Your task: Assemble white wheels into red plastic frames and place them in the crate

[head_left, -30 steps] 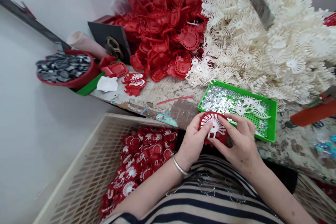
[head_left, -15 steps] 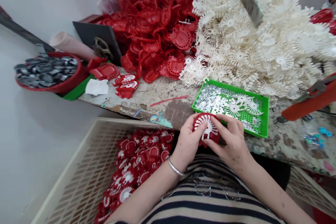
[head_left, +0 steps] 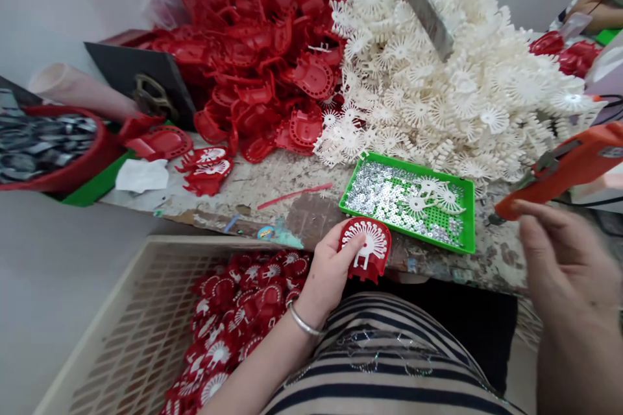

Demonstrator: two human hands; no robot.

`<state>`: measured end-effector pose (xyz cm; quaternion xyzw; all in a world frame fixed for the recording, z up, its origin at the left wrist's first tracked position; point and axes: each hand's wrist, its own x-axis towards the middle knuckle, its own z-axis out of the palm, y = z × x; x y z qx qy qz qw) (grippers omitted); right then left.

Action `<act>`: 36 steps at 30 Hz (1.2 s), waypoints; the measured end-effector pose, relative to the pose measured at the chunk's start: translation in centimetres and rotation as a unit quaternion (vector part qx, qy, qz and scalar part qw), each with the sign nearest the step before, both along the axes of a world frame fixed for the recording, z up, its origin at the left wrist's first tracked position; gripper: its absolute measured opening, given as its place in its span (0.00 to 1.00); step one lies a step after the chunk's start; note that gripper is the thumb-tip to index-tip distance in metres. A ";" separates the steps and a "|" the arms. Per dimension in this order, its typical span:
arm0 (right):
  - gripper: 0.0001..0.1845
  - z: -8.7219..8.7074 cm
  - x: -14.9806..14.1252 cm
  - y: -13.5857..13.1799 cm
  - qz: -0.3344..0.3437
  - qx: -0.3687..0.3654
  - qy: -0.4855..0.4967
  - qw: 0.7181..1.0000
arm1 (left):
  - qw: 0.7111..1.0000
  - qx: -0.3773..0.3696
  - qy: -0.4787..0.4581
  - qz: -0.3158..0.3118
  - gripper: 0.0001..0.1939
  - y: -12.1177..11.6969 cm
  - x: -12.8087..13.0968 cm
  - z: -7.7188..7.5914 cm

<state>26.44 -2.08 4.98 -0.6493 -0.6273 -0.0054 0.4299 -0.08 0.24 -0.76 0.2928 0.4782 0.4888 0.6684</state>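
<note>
My left hand (head_left: 333, 259) is closed on a red plastic housing (head_left: 377, 266), with the thumb across its face. A white fan-shaped plastic piece (head_left: 372, 240) lies inside the housing, its spokes spread along the curved rim. On the right, my right hand (head_left: 569, 266) is smeared by motion beside an orange hand tool (head_left: 574, 159) with a metal end. Its fingertips overlap the tool's lower end; whether they grip it I cannot make out. Just beyond the housing, a green tray (head_left: 471, 220) holds many small silvery metal pieces and a few white fan-shaped pieces.
Heaps of red housings (head_left: 253, 45) and white fan-shaped pieces (head_left: 428, 78) cover the back of the worn table (head_left: 311, 214). A cream crate (head_left: 121, 311) of assembled parts stands below left. At far left is a red bowl (head_left: 87, 159) of dark parts. Another person's arm (head_left: 598, 3) shows at upper right.
My right hand has left the housing and moved right to the orange tool. My left hand still holds the housing. The view has shifted to the right.
</note>
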 end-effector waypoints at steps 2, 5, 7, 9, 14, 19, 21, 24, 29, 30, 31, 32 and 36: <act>0.11 -0.6 -1.2 0.9 0.085 -0.052 0.010 0.995 | 1.000 -0.002 0.006 -0.014 0.19 0.0 0.0 0.0; 0.14 -1.7 -3.2 3.1 0.168 -0.106 -0.016 0.980 | 0.999 0.001 0.016 -0.031 0.20 -0.2 -0.1 0.1; 0.18 -2.5 -4.0 4.8 0.183 -0.142 -0.056 0.971 | 0.999 0.001 0.025 -0.037 0.20 -0.2 -0.3 0.1; 0.20 -3.0 -4.3 6.1 0.194 -0.172 -0.088 0.962 | 0.999 -0.001 0.033 -0.038 0.21 -0.3 -0.5 0.0; 0.19 -2.7 -4.1 7.1 0.162 -0.129 0.000 0.978 | 0.998 -0.007 0.042 -0.045 0.21 -0.3 -0.7 -0.2; 0.20 -1.9 -4.2 6.0 0.178 -0.186 0.044 0.965 | 0.998 -0.004 0.037 -0.050 0.20 -0.2 -0.7 -0.3; 0.19 -2.1 -4.6 6.1 0.207 -0.229 0.028 0.951 | 0.997 -0.002 0.044 -0.058 0.20 -0.1 -0.5 -0.2; 0.19 -2.6 -5.5 7.3 0.212 -0.222 0.005 0.952 | 0.996 0.001 0.059 -0.069 0.20 -0.1 -0.4 -0.1; 0.19 -1.7 -6.0 8.7 0.211 -0.154 0.063 0.963 | 0.997 -0.007 0.051 -0.056 0.21 -0.3 -0.7 0.1; 0.19 -1.5 -6.0 8.7 0.214 -0.160 0.077 0.961 | 0.997 -0.007 0.050 -0.052 0.21 -0.3 -0.8 0.0; 0.19 -1.4 -6.1 8.6 0.221 -0.183 0.089 0.954 | 0.997 -0.006 0.050 -0.052 0.21 -0.3 -0.8 0.0; 0.19 -1.5 -6.2 8.4 0.231 -0.214 0.098 0.944 | 0.997 -0.003 0.052 -0.054 0.20 -0.3 -0.9 -0.1; 0.17 -2.4 -6.8 8.5 0.269 -0.305 0.111 0.907 | 0.995 0.012 0.060 -0.080 0.19 -0.3 -0.7 -0.4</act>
